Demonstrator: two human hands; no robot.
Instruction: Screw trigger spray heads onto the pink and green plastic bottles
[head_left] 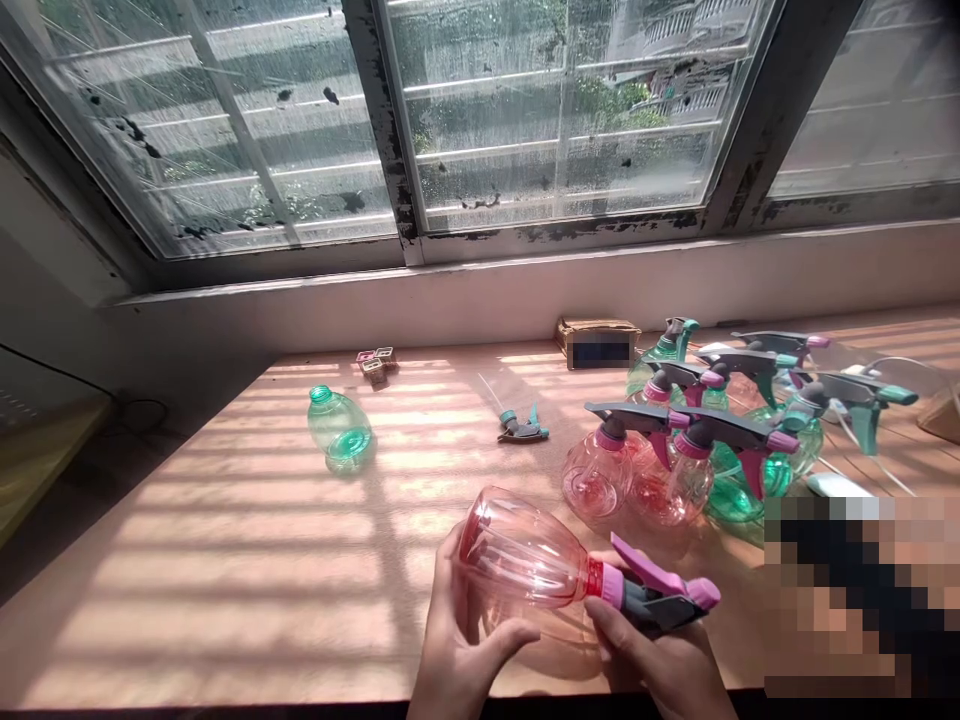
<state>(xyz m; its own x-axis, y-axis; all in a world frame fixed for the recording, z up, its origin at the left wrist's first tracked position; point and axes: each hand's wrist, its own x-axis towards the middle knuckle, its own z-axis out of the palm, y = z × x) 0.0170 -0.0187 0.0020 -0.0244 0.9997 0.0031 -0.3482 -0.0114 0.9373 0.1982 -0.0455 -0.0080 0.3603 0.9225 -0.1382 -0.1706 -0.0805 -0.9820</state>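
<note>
My left hand [459, 650] wraps around the body of a clear pink spray bottle [525, 560], which lies on its side above the table's near edge. My right hand [660, 660] grips the pink and grey trigger head [660, 595] fitted on the bottle's neck. A green bottle without a head [340, 430] stands farther off at the left. A loose grey and teal spray head [521, 428] lies on the table beyond the held bottle.
Several pink and green spray bottles [712, 440] with heads fitted stand clustered at the right of the wooden table [225, 560]. A small cardboard box [598, 342] sits by the wall under the window. Small brown pieces [376, 364] lie at the back. A blurred patch [862, 590] covers the lower right.
</note>
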